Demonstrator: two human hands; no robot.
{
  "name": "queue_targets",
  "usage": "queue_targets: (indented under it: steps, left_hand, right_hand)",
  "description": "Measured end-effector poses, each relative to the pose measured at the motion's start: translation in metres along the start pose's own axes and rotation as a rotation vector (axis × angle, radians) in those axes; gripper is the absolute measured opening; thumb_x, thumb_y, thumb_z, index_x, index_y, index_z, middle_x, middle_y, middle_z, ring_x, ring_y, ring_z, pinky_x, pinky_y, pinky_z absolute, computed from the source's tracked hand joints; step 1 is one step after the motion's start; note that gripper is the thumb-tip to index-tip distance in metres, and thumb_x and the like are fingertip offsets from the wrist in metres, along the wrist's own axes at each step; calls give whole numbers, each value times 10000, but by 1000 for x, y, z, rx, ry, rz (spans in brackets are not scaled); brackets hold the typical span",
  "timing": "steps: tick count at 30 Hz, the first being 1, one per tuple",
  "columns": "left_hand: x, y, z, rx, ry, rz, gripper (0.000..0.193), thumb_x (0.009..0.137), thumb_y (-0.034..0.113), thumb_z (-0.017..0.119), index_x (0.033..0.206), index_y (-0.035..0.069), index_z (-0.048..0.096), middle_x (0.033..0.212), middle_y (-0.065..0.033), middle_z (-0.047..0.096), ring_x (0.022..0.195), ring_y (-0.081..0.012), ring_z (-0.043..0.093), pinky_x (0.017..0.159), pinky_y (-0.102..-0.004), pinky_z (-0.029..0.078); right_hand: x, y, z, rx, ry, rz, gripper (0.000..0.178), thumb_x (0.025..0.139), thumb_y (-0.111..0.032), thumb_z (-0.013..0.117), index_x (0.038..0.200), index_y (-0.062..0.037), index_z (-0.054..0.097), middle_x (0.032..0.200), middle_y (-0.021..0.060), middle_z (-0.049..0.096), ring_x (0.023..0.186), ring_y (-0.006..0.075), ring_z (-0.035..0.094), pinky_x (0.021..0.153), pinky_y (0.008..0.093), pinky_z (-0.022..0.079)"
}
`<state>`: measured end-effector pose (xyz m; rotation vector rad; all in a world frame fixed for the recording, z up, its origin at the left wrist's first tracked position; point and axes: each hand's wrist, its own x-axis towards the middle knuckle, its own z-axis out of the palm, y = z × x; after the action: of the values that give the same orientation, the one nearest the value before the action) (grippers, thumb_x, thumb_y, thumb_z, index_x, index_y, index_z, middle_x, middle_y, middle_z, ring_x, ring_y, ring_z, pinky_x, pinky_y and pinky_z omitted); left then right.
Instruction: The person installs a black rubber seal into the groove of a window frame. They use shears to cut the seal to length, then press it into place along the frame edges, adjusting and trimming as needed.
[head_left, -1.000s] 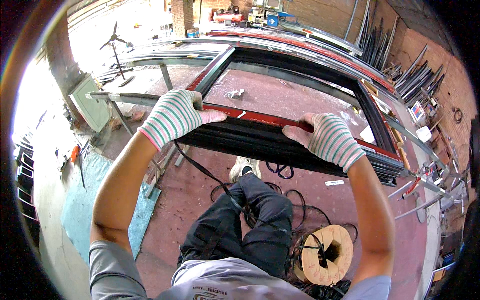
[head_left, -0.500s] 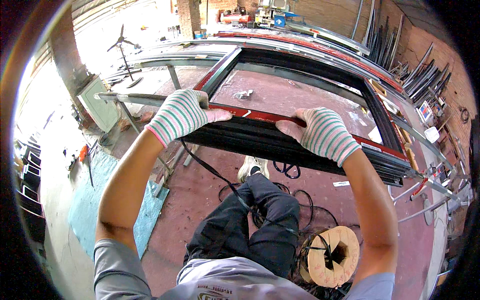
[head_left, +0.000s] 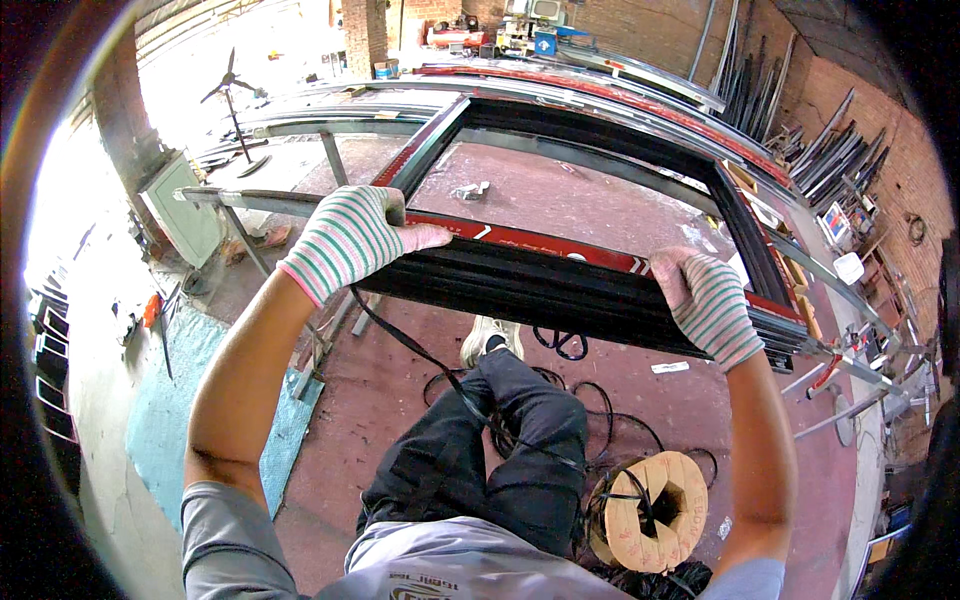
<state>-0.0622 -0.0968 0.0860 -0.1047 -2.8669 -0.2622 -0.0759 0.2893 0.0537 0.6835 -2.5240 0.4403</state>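
A rectangular stack of black window frames (head_left: 560,290), with red film along its upper face, lies across a metal stand before me. My left hand (head_left: 360,238), in a pink-and-white glove with green stripes, is closed over the near bar by its left corner, thumb on the red film. Farther right on that bar, my right hand (head_left: 708,305), gloved alike, grips the edge with its thumb on top and its other fingers partly hidden. From beneath the stack near my left hand, a black strap (head_left: 412,335) hangs down toward the floor.
Right of my legs stands a spool (head_left: 655,510) with black strap, and loose coils lie on the red floor. A stand rail (head_left: 250,200) juts out at left, above a blue mat (head_left: 205,410). Long metal profiles (head_left: 600,95) lie behind the stack; a fan (head_left: 235,105) stands far left.
My right hand has moved right along the near bar, uncovering more red film. My left hand keeps its place at the left corner. The whole view has shifted slightly.
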Motion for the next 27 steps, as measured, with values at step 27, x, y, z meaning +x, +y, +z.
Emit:
queue_targets:
  steps: [27]
  left_hand:
    - [1, -3, -1, -16, -31, -13, 784, 728, 770, 673, 833, -6, 695, 771, -203, 690, 770, -333, 696, 760, -411, 543]
  right_hand:
    - [35, -46, 8, -56, -276, 143, 471, 985, -463, 539, 1006, -32, 727, 833, 234, 690, 783, 383, 676, 732, 411, 535]
